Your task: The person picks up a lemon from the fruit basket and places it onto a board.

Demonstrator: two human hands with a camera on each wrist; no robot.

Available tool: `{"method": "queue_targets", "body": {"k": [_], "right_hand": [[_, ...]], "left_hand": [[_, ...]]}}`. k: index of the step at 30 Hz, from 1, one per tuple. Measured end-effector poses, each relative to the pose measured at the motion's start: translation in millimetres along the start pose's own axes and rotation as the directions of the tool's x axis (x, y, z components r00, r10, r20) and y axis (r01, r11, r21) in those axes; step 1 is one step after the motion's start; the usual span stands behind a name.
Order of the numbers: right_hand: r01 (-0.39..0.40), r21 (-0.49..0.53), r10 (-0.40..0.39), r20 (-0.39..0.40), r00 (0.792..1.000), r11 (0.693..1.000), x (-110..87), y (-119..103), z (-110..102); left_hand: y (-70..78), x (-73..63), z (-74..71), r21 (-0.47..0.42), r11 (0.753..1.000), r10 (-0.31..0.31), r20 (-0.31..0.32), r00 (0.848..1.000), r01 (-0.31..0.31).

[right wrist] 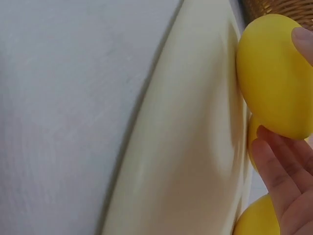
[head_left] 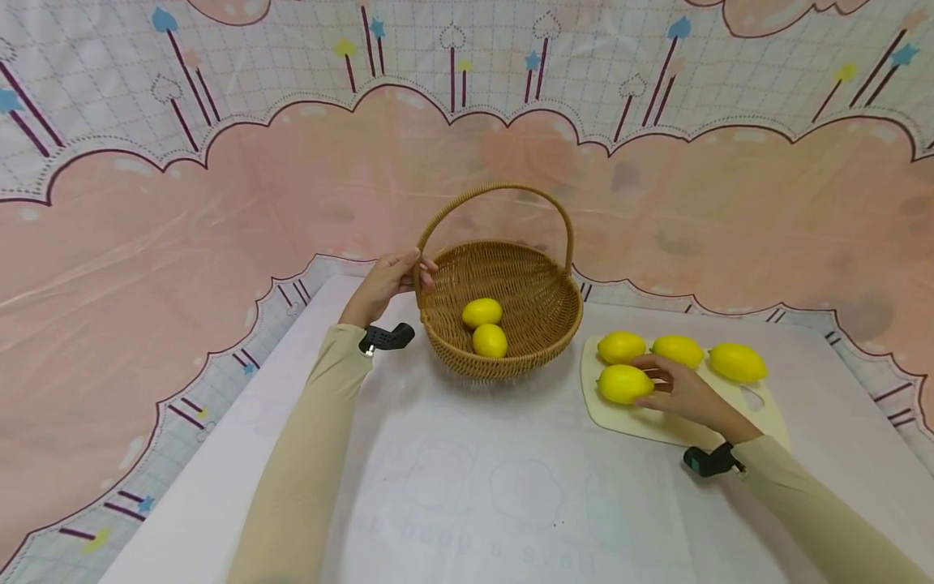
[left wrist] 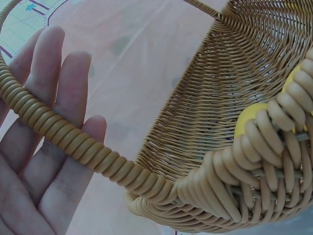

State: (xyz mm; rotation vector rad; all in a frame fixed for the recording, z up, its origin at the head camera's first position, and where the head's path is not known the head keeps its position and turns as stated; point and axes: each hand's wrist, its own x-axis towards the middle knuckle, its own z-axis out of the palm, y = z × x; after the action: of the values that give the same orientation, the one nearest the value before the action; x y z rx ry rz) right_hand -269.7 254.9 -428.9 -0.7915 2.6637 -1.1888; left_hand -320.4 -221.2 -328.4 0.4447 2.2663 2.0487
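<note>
A brown wicker basket (head_left: 503, 276) with a tall arched handle stands at the back middle of the table; two yellow lemons (head_left: 482, 313) lie inside it. My left hand (head_left: 390, 280) holds the left side of its handle. In the left wrist view, the fingers (left wrist: 73, 88) pass loosely behind the wrapped handle (left wrist: 83, 147). At the right, my right hand (head_left: 679, 392) grips the front lemon (head_left: 624, 384) on a cream cutting board (head_left: 620, 420). The right wrist view has the thumb on one side of this lemon (right wrist: 276, 76) and fingertips on the other.
Behind the held lemon, a row of three more lemons, the middle one (head_left: 679, 351) among them, lies on the board. The board has a handle hole at its right end. A white cover (head_left: 467, 487) lies over the table, and a patterned pink curtain (head_left: 328, 195) hangs behind.
</note>
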Motion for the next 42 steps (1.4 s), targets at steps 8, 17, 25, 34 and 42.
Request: {"method": "queue_targets", "body": {"k": [8,17,25,34,42], "right_hand": [[-0.01,0.002,0.01,0.001,1.0,1.0,1.1,-2,-7],[-0.009,0.002,0.009,0.005,1.0,1.0,6.3,-15,-31],[0.035,-0.015,-0.034,0.036,0.999,0.999,23.2,-43,-55],[0.207,-0.055,-0.196,0.159,0.968,0.977,63.8,-81,-75],[0.189,-0.015,-0.177,0.296,0.939,0.982,105.0,-112,-76]], "left_hand": [[1.4,0.9,0.3,0.003,1.0,0.01,-0.001,1.0,-0.01],[0.5,1.7,0.5,-0.005,1.0,0.006,-0.004,1.0,-0.006],[2.3,-0.2,1.5,-0.004,1.0,-0.017,-0.007,1.0,0.017],[0.6,-0.7,1.0,0.001,1.0,-0.01,-0.005,1.0,0.01],[-0.2,0.3,-0.6,-0.006,1.0,-0.001,0.005,1.0,0.001]]}}
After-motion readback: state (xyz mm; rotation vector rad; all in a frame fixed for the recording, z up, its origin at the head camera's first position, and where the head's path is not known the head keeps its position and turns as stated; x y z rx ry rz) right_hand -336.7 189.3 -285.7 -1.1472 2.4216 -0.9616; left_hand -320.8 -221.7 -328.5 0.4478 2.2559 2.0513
